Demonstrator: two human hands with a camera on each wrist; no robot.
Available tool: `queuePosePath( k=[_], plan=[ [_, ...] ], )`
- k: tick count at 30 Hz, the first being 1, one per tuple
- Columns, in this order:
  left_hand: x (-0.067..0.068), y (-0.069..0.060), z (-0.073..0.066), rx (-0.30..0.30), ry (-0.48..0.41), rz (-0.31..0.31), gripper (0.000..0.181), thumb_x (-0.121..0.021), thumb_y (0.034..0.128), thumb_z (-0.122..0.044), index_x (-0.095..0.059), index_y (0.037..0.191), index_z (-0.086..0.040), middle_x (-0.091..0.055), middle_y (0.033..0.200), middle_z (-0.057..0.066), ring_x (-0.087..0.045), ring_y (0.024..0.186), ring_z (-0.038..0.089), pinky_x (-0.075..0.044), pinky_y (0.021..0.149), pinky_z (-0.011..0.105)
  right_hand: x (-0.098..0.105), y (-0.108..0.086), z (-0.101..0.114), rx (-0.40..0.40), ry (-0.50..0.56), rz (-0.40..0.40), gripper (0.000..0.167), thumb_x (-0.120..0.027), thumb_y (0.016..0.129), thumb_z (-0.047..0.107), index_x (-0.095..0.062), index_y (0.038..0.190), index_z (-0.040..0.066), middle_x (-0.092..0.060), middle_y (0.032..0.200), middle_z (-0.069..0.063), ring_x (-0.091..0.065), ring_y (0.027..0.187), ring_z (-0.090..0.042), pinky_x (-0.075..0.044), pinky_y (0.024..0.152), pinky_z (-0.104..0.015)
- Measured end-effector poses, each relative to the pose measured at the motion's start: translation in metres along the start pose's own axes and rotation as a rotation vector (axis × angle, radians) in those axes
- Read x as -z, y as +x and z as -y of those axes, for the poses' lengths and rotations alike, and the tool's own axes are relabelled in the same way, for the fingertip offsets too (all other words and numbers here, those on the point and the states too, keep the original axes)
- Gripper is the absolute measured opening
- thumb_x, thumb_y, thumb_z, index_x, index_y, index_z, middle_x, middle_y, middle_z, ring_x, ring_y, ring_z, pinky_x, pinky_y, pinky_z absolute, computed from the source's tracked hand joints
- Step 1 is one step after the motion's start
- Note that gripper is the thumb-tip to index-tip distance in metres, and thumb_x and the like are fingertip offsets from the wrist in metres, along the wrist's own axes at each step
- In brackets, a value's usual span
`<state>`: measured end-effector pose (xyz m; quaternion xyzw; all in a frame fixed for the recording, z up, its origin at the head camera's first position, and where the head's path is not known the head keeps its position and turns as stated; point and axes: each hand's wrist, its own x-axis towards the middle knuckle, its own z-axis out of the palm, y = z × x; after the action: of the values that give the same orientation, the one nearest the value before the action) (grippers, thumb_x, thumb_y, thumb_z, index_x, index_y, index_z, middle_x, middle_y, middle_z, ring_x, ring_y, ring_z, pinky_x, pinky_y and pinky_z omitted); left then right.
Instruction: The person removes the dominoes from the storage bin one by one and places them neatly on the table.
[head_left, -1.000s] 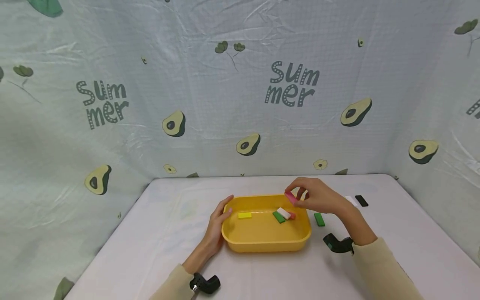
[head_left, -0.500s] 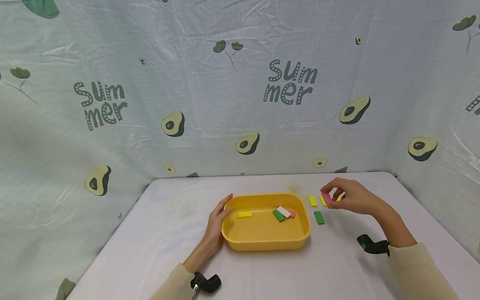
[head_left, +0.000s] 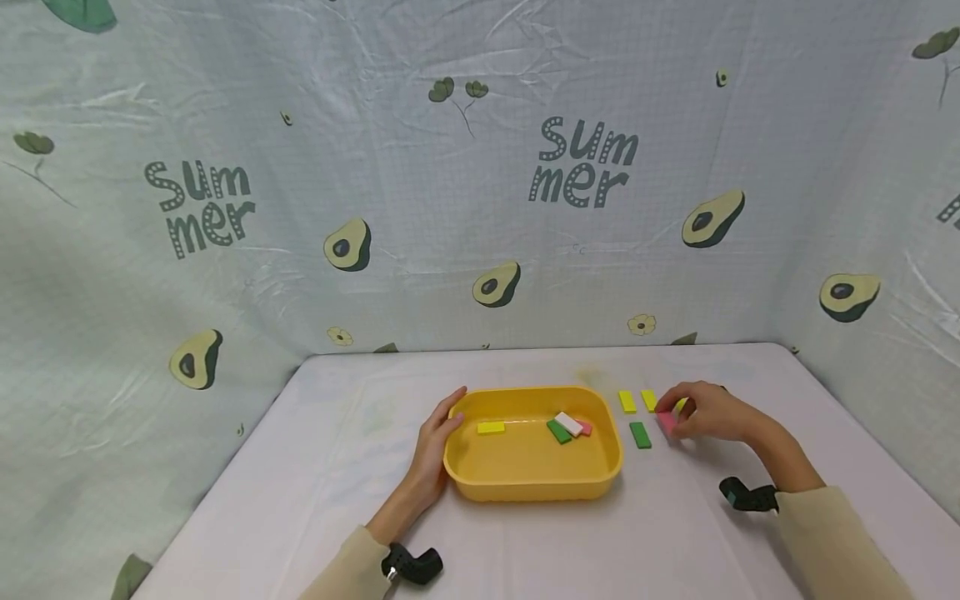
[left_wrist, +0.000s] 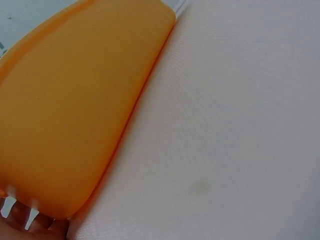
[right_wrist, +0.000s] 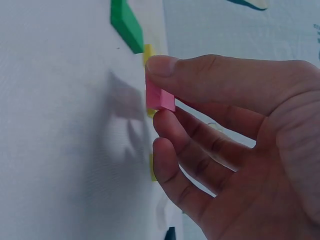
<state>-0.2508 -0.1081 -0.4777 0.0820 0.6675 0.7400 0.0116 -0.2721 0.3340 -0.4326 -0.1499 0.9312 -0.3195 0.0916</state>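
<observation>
1 tray [head_left: 534, 492], 4 blocks [head_left: 569, 424] in it: 1 yellow [head_left: 491, 427], 1 green [head_left: 558, 432], 1 white [head_left: 567, 422], 1 pink [head_left: 586, 428]. Past its right edge I can make out 3 yellows [head_left: 627, 402], 1 more green [head_left: 640, 435], 1 more pink [head_left: 666, 422], 1 half-hidden black [right_wrist: 170, 233].

Over 1.0 s, the pink block [head_left: 667, 422], pinched in the right hand [head_left: 711, 411], has been carried from over the box [head_left: 532, 493], away from the left hand [head_left: 431, 450]. Since 0.5 s ago it has been brought lower in the head view, near the green block [head_left: 640, 435] left of the right hand. Two yellow blocks [head_left: 627, 402], hidden by the right hand at 1.0 s, are exposed to its left.
</observation>
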Motion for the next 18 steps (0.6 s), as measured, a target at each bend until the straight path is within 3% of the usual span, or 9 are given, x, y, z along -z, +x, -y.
queuePosePath(
  k=[8, 18],
  plan=[
    [0.0008, 0.0004, -0.0008, 0.002, 0.026, -0.011, 0.054, -0.047, 0.1059, -0.015, -0.040, 0.158, -0.006, -0.031, 0.170, 0.008, -0.026, 0.158, 0.030, -0.022, 0.130, 0.051, -0.0091, 0.0053, -0.0040, -0.085, -0.005, -0.014, 0.047, -0.086, 0.079, 0.015, -0.069, 0.121, 0.002, -0.063, 0.098, -0.008, -0.053, 0.086, -0.023, -0.051, 0.073, -0.033],
    [0.0001, 0.0017, -0.0018, 0.012, 0.020, -0.005, 0.054, -0.047, 0.1049, -0.013, -0.040, 0.158, -0.006, -0.031, 0.170, 0.008, -0.028, 0.157, 0.030, -0.024, 0.129, 0.051, -0.0091, 0.0038, -0.0040, -0.082, 0.019, 0.030, 0.041, -0.087, 0.079, 0.014, -0.070, 0.115, 0.004, -0.060, 0.091, -0.005, -0.054, 0.082, -0.021, -0.050, 0.069, -0.029]
  ],
)
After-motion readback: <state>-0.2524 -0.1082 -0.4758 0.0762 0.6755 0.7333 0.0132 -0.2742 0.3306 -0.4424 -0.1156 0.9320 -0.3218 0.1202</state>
